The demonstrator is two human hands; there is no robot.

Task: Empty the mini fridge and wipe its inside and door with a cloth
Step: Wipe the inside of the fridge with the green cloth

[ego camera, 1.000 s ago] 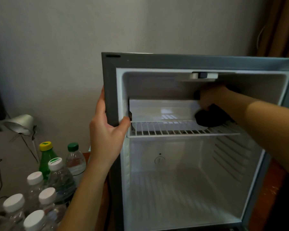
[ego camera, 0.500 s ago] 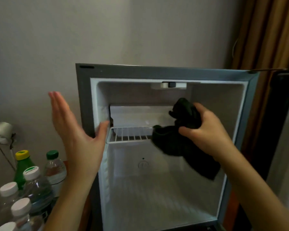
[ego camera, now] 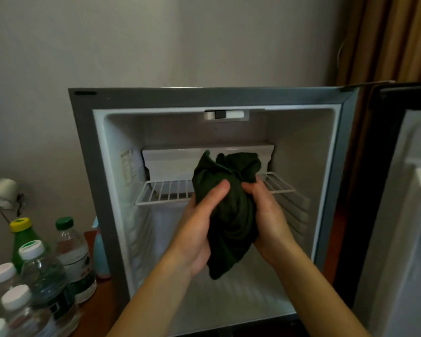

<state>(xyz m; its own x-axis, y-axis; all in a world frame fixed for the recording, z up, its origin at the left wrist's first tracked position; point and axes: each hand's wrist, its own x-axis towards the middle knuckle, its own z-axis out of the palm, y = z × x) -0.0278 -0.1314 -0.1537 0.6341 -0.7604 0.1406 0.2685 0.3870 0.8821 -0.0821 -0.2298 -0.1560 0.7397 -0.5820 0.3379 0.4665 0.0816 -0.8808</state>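
Mini fridge (ego camera: 204, 96) stands emptied, door (ego camera: 404, 215) open at right. My left hand (ego camera: 197, 229) and right hand (ego camera: 267, 220) both grip the bunched dark cloth (ego camera: 229, 210) before the wire shelf (ego camera: 165, 193). I judge I'm regathering it; next, wipe the door.

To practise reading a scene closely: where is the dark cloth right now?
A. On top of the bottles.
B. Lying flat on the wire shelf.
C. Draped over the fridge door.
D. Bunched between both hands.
D: the dark cloth is bunched between the left hand and the right hand, in front of the wire shelf, not on it.
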